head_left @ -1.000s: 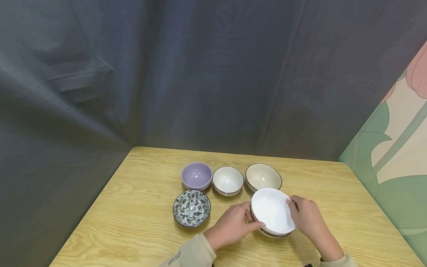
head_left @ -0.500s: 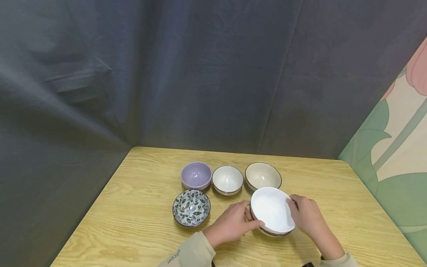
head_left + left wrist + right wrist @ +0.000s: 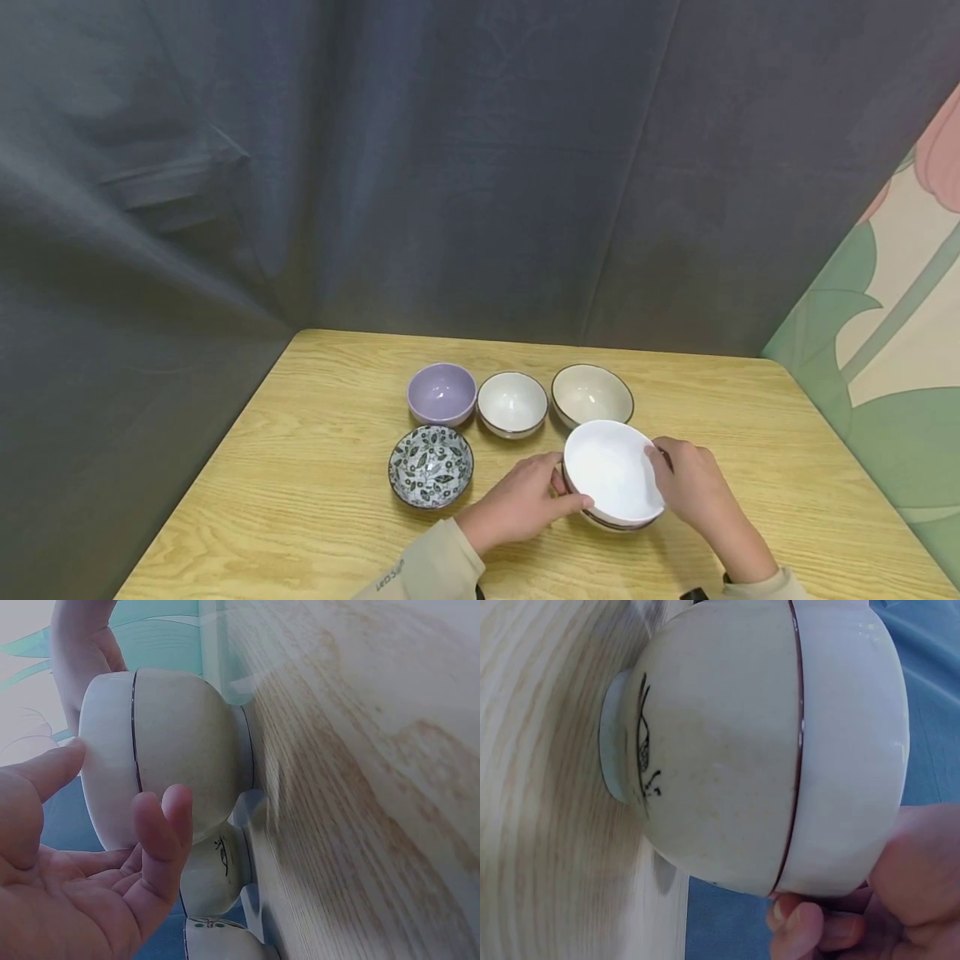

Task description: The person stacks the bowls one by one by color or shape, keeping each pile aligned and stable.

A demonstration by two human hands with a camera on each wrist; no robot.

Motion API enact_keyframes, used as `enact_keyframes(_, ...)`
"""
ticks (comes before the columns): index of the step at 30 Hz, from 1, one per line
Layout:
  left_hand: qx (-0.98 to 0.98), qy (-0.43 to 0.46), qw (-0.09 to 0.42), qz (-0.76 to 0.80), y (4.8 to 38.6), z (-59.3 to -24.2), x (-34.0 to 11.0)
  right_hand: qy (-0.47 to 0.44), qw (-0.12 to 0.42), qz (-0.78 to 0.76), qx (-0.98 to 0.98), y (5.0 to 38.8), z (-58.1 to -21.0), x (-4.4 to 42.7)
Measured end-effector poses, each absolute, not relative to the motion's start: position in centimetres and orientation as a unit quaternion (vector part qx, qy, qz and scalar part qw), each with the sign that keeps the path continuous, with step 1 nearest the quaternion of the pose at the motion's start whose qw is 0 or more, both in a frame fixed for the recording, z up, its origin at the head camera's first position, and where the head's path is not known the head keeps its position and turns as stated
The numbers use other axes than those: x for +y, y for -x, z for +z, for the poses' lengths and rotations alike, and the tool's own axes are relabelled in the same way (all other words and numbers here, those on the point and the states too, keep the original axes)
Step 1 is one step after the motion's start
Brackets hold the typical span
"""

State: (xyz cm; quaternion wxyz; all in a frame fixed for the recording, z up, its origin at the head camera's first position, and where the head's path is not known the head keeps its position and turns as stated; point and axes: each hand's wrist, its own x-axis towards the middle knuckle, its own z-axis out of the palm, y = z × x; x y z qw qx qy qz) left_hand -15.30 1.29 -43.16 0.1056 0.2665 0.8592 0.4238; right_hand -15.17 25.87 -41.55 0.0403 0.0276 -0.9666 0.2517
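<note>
White bowl sits nested in a beige bowl with a brown rim line, toward the front of the wooden tabletop, held between both hands. Compared with one second ago and half a second ago, the pair of bowls has stayed in the same spot and the grasp looks unchanged; only the head view itself has shifted very slightly.

The left hand still grips from the left, its thumb against the white bowl near the rim and its other fingers bent around the outside of the pair. The right hand likewise keeps its hold on the right side, thumb over the white bowl's rim and curled fingers against the outer wall. In the wrist views the white wall stands as a band above the brown line, and the beige bowl's foot is down at the wood.

The other bowls have not moved either: a purple bowl, a small white brown-rimmed bowl and a cream dark-rimmed bowl form the back row, the last just behind the held pair. A leaf-patterned bowl lies just in front of the purple one.
</note>
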Motion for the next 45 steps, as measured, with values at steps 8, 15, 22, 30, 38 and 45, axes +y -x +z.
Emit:
enact_keyframes(8,0.873,-0.259,0.103,0.399,15.2,-43.1,1.3,-0.022,0.034,0.257,-0.965,15.3,-41.6,26.0)
enact_keyframes(15,0.882,-0.261,0.104,0.378,14.8,-43.1,1.4,-0.013,0.025,0.260,-0.965,15.3,-41.8,26.1)
enact_keyframes(22,0.886,-0.252,0.109,0.374,14.8,-42.9,1.5,-0.013,0.019,0.260,-0.965,15.3,-41.8,26.1)
enact_keyframes(30,0.901,-0.232,0.066,0.361,15.0,-43.3,2.4,-0.013,0.015,0.262,-0.965,15.2,-41.8,26.1)
enact_keyframes(38,0.899,-0.233,0.068,0.364,15.1,-43.2,2.6,-0.015,0.022,0.256,-0.966,15.1,-41.9,26.1)
enact_keyframes(45,0.896,-0.240,0.062,0.369,15.1,-43.5,2.7,-0.016,0.025,0.251,-0.968,15.0,-41.9,26.0)
